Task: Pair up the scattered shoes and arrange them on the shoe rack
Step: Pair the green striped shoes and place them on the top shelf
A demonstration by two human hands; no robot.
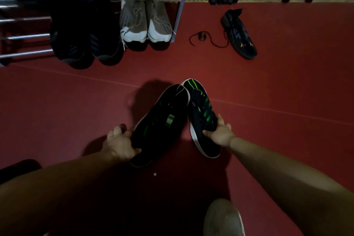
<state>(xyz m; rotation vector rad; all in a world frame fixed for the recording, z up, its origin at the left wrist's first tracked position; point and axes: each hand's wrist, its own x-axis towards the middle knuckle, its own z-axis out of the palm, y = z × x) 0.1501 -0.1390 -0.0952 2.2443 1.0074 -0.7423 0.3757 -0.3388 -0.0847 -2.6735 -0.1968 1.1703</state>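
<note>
I saw the shoe rack (24, 36) at upper left holding dark pairs (84, 44) and pale pairs (145, 23), toes toward me. Below it, my left hand (119, 144) gripped the heel of one black-green shoe (162, 120), and my right hand (219, 132) clasped its mate (203, 119); both were held above the red floor (287, 140), toes meeting, pointing away. A lone dark shoe (239, 34) lay at far right, lace trailing.

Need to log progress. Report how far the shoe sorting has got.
Done: four pairs sit on the rack, among them the beige pair and a dark pair. In hand: the left hand and right hand each grip one green-striped shoe, toes together. Left: racking these, plus the lone black shoe on the floor.
</note>
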